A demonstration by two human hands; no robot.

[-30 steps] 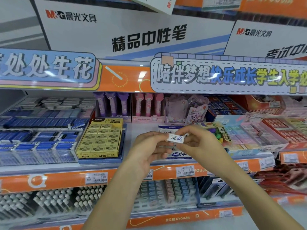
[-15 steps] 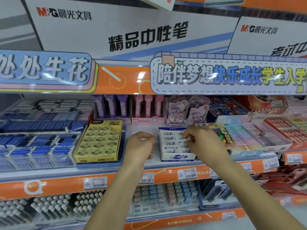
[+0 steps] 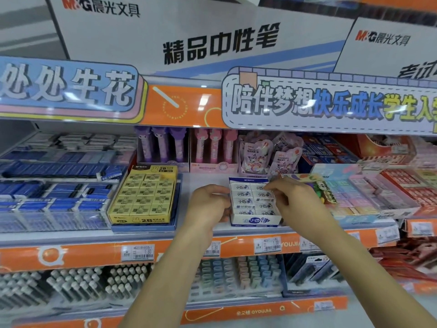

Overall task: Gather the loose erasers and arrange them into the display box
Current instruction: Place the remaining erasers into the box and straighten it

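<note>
A white and blue display box (image 3: pixel 255 220) stands on the middle shelf, filled with two columns of white erasers (image 3: pixel 243 201) in printed sleeves. My left hand (image 3: pixel 208 204) curls against the box's left wall, its thumb touching the side. My right hand (image 3: pixel 295 202) reaches over the box's right side. Its fingertips are pinched on a white eraser (image 3: pixel 261 187) in the back right row. The hand hides the right column's outer edge.
A yellow box of 2B erasers (image 3: pixel 142 197) sits left of a bare strip of shelf. Blue eraser packs (image 3: pixel 47 192) fill the far left, pastel and red ones (image 3: pixel 359 192) the right. Pen displays (image 3: pixel 163 147) stand behind. An orange price rail (image 3: pixel 94 254) fronts the shelf.
A second ago both hands held one white eraser in the air before the shelf. They have moved forward and down to the box, the right hand carrying the eraser into its back row.
</note>
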